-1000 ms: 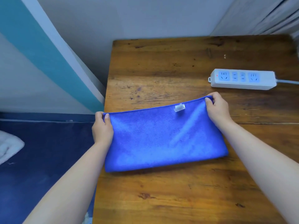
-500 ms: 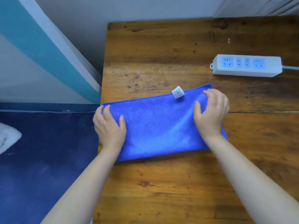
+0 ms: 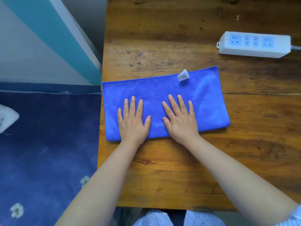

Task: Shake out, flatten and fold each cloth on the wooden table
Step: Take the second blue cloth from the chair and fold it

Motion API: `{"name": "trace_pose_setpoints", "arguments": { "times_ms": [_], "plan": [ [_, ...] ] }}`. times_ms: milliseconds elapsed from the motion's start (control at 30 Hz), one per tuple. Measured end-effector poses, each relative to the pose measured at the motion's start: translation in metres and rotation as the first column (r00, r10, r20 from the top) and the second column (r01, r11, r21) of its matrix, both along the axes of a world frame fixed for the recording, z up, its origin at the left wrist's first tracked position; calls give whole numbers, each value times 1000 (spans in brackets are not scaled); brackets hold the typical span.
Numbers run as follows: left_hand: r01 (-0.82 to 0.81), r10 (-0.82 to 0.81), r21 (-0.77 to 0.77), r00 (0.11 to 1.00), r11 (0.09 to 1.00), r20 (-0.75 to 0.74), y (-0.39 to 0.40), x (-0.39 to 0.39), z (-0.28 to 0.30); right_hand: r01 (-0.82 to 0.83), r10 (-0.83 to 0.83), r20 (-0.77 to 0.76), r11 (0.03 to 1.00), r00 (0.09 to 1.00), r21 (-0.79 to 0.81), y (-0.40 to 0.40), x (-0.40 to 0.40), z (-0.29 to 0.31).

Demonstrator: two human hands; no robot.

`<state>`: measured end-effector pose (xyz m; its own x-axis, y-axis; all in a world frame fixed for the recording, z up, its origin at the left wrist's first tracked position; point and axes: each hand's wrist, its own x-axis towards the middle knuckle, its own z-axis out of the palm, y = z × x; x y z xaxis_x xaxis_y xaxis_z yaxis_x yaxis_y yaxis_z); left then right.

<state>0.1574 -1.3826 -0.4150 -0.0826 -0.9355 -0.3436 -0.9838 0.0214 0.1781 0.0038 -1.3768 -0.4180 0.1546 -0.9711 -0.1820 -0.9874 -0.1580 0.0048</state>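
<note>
A blue cloth (image 3: 156, 90) lies folded into a long rectangle on the wooden table (image 3: 179, 168), its left end at the table's left edge. A small white label (image 3: 183, 75) sticks up at its far edge. My left hand (image 3: 132, 119) rests flat on the cloth's left half, fingers straight and spread. My right hand (image 3: 180, 119) lies flat beside it on the middle of the cloth, fingers also spread. Both palms press the cloth's near part.
A white power strip (image 3: 254, 44) with its cord lies at the table's far right. Left of the table are a dark blue flowered bedcover (image 3: 45, 152) and a teal and white wall (image 3: 48, 39). The table's near edge is close to my striped clothing (image 3: 156, 217).
Both hands let go of the cloth's far corners, then moved inward and toward me. They now lie flat, side by side, on the cloth. The view has tilted further down.
</note>
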Motion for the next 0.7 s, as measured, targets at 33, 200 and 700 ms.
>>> {"name": "trace_pose_setpoints", "arguments": {
  "times_ms": [33, 200, 700],
  "plan": [
    [-23, 23, 7, 1000, 1000, -7, 1, 3, 0, 2, -2, -6, 1000, 1000, 0, 0, -4, 0],
    [-71, 71, -25, 997, 997, 5, 6, 30, -1, 83, -82, 16, 996, 996, -17, 5, -41, 0],
    [-40, 39, -91, 999, 995, -18, -5, 44, 19, 491, -478, 302, 870, 825, 35, -1, -94, 37]
  ]
}}
